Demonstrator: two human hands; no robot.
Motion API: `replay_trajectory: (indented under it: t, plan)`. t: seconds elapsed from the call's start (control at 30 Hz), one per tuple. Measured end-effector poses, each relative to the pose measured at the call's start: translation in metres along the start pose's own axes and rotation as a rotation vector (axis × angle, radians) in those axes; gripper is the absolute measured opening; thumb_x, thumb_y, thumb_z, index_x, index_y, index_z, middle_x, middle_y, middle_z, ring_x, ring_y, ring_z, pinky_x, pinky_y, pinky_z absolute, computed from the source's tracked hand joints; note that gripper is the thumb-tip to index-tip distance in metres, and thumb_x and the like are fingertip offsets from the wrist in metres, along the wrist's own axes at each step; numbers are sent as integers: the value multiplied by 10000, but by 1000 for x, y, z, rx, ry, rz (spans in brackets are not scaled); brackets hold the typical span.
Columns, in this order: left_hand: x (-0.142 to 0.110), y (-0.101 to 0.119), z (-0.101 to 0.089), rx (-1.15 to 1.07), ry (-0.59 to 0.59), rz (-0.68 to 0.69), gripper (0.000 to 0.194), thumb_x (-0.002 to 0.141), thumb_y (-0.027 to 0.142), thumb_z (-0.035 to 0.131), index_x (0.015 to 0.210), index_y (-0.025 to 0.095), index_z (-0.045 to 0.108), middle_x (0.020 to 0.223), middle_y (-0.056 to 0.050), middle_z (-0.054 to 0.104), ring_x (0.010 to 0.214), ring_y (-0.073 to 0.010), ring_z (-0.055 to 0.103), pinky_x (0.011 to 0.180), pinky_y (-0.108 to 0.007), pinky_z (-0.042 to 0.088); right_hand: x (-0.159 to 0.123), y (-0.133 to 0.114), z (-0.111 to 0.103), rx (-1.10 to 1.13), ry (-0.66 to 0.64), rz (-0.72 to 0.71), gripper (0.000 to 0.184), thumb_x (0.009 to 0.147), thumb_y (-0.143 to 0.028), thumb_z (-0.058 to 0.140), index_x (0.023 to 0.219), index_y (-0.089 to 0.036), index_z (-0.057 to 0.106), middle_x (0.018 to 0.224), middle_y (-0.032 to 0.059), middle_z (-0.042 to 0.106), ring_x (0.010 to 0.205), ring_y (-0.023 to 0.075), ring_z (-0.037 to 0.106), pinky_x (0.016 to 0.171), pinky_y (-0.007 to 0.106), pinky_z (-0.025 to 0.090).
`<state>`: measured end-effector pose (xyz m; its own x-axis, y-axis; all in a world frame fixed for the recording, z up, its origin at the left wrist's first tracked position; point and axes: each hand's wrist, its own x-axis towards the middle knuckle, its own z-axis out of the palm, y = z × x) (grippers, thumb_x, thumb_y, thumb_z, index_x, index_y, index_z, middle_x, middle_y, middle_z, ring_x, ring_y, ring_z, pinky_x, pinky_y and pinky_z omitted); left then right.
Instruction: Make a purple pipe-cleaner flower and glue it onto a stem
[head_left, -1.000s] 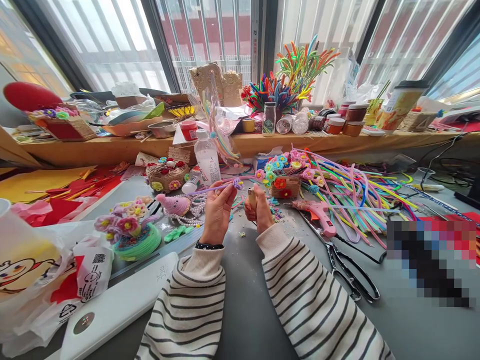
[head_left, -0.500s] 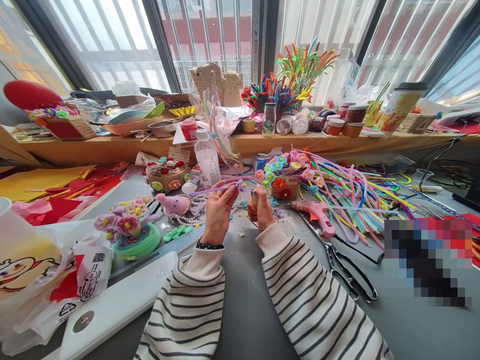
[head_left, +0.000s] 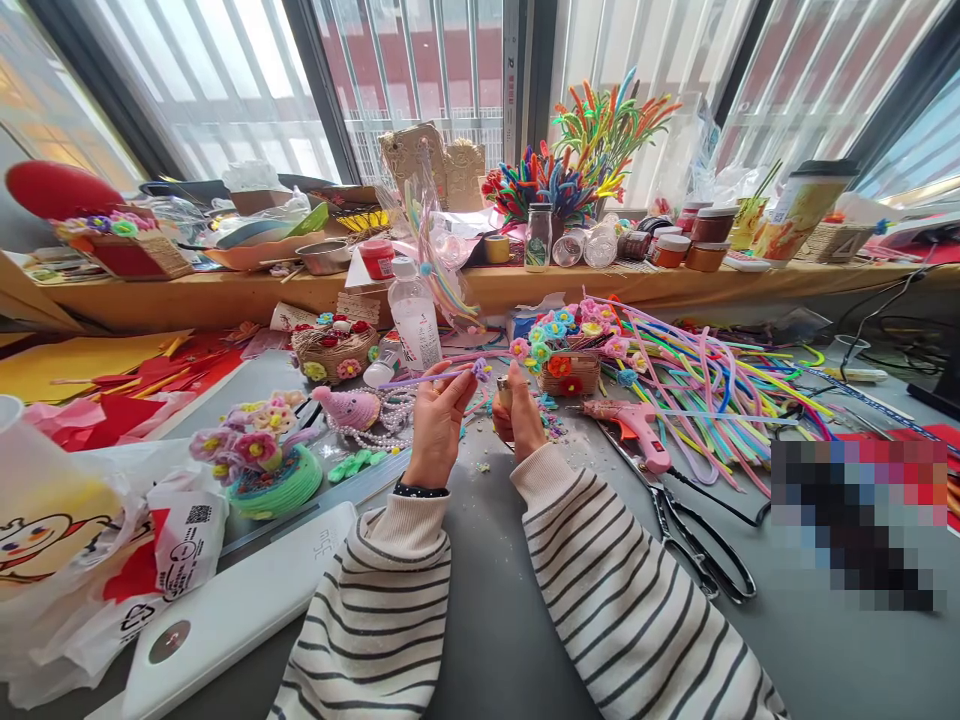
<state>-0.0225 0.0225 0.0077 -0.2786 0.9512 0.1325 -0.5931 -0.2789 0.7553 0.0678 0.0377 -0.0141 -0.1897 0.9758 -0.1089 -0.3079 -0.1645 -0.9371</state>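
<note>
Purple flower (head_left: 481, 370) tips the stem (head_left: 405, 381), which runs nearly level, bloom end rightward, above the table (head_left: 487, 560). The left hand (head_left: 437, 425) pinches it, fingertips closed; the right hand (head_left: 519, 415) grips an upright lighter (head_left: 504, 393) just beside the bloom.

Long cream-white fabric sleeves (head_left: 382, 610) with thin dark-grey horizontal stripes, loose and slightly bunched. Plain cream ribbed cuffs (head_left: 546, 474) just behind both hands (head_left: 480, 410). Black wristband with small white dots (head_left: 420, 490) between left hand (head_left: 436, 425) and its cuff.
</note>
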Motion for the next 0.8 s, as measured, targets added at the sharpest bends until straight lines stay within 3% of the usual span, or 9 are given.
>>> replay_trajectory:
  t: [0.8]
  plan:
    - [2, -2, -2, -20, 14, -4, 282, 626, 53, 595, 845, 170, 460, 730, 17, 636, 716, -73, 605, 761, -208, 455, 1, 1, 0, -24, 81, -37, 561, 719, -619, 286, 345, -204, 232, 302, -65, 168, 262, 38, 126, 290, 199, 71]
